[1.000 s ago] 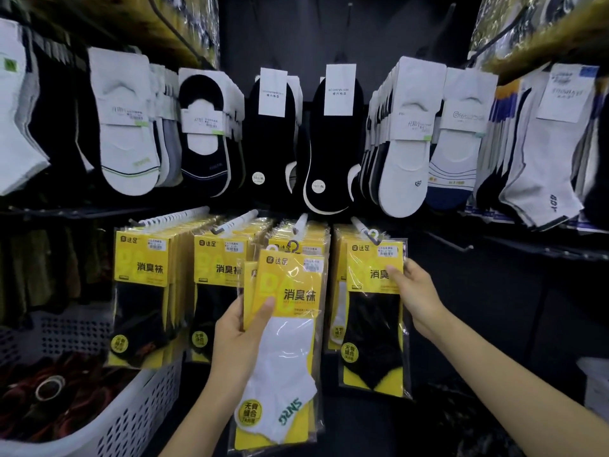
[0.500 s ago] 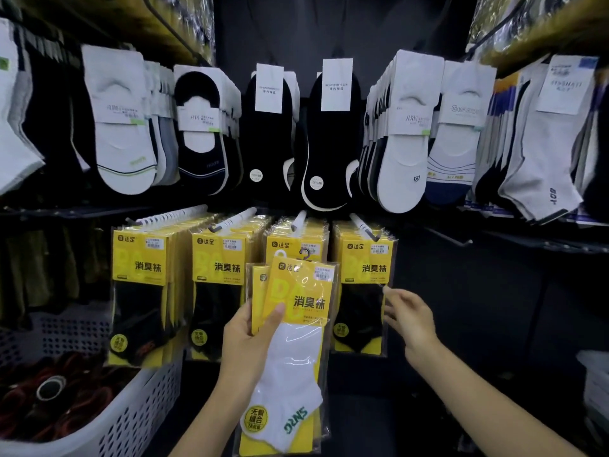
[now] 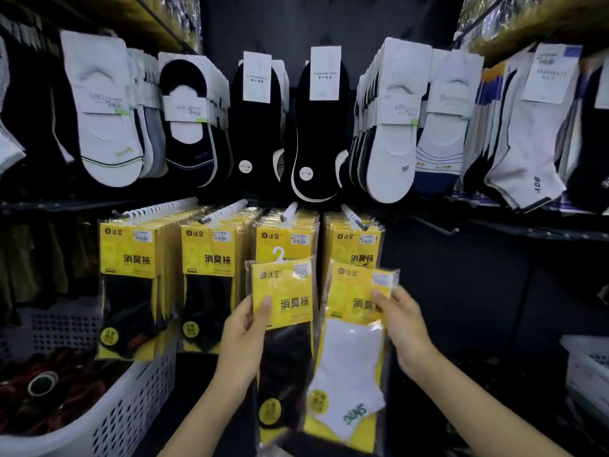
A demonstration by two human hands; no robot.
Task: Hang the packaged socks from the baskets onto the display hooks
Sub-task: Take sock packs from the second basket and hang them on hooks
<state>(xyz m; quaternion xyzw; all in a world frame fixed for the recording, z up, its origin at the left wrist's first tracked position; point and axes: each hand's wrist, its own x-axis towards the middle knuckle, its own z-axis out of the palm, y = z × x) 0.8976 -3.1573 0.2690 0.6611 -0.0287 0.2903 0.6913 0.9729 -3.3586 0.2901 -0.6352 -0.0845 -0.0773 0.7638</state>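
Since half a second ago the right hand (image 3: 403,328) has come in from empty air and taken the white-sock pack (image 3: 352,357) off the front of the bundle, so the left hand (image 3: 242,334) now shows a black-sock pack (image 3: 286,357) on top. Both packs are held just in front of and below the right half of the hanging row of yellow packs (image 3: 211,258), not yet on any hook. Left fingers (image 3: 265,305) are clamped on the black-sock pack's yellow header, thumb on the front; right fingers (image 3: 379,296) pinch the upper right of the white-sock pack. Whether further packs lie behind the black one I cannot tell. As for progress, the four display hooks (image 3: 227,211) carrying that row look well filled, at least two packs remain in hand, and the white basket (image 3: 131,410) below and left of the row holds dark, reddish goods I cannot identify, so the job is probably unfinished. No surface carries anything; stock hangs from a dark wall rack. Above the row hang low-cut socks (image 3: 316,127) in black and white, and a second pale basket (image 3: 586,361) sits well to the right of the row, lower down.
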